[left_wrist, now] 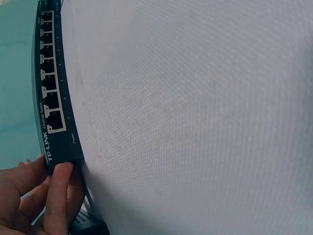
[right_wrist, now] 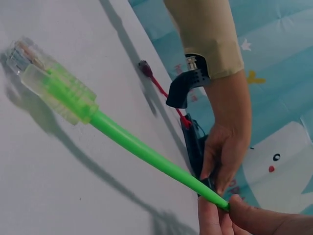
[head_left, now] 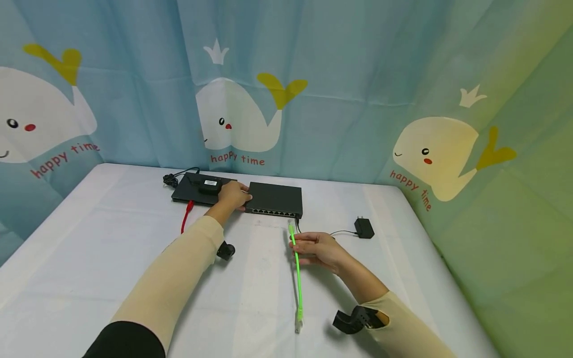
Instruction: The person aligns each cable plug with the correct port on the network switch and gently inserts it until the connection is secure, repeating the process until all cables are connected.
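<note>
In the head view, a black Ethernet switch [head_left: 275,198] lies on the table, its row of ports facing the near side. My left hand [head_left: 235,195] holds the switch's left end, thumb and fingers pinching the corner beside the ports, as the left wrist view shows on the switch [left_wrist: 54,147]. Between thumb and fingers, my right hand [head_left: 319,248] pinches a short green Ethernet cable [head_left: 299,286]. One clear plug of the cable points at the switch's right end, apart from it in the head view. The other plug [right_wrist: 54,83] hangs toward the near side.
Left of the switch lies another flat black device [head_left: 183,191] with a black adapter [head_left: 209,187] on top. A red cable [head_left: 185,217] runs from its front edge. A power adapter [head_left: 364,228] sits on the right, its thin cord leading toward the switch. A curtain [head_left: 349,139] hangs behind.
</note>
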`<state>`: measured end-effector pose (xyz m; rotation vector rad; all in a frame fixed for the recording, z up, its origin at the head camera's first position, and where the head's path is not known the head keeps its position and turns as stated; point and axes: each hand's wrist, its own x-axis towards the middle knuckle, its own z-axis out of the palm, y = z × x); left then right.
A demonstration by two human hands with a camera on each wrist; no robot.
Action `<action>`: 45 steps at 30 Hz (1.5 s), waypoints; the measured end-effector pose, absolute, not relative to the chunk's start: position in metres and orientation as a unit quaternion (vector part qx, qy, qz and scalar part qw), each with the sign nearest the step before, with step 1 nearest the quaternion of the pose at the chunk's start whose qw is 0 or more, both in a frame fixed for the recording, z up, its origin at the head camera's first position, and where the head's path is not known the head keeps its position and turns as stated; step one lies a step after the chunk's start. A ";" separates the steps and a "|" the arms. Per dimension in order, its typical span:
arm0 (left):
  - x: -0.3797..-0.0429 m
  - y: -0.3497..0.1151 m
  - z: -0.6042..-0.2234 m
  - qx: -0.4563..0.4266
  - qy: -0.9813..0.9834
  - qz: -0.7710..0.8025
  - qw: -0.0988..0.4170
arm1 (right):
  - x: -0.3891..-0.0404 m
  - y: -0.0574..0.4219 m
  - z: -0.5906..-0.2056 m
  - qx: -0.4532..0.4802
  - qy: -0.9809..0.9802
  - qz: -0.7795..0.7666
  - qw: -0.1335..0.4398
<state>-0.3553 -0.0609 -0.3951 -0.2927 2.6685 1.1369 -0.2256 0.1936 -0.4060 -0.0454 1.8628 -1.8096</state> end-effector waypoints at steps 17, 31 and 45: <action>-0.355 -0.060 -0.398 -0.090 0.912 0.386 0.106 | -0.238 0.161 -0.412 0.009 0.704 -0.661 0.260; -0.354 -0.061 -0.396 -0.088 0.914 0.381 0.105 | -0.256 0.141 -0.415 0.050 0.724 -0.644 0.242; -0.354 -0.061 -0.397 -0.085 0.916 0.380 0.099 | -0.266 0.133 -0.413 0.041 0.751 -0.620 0.224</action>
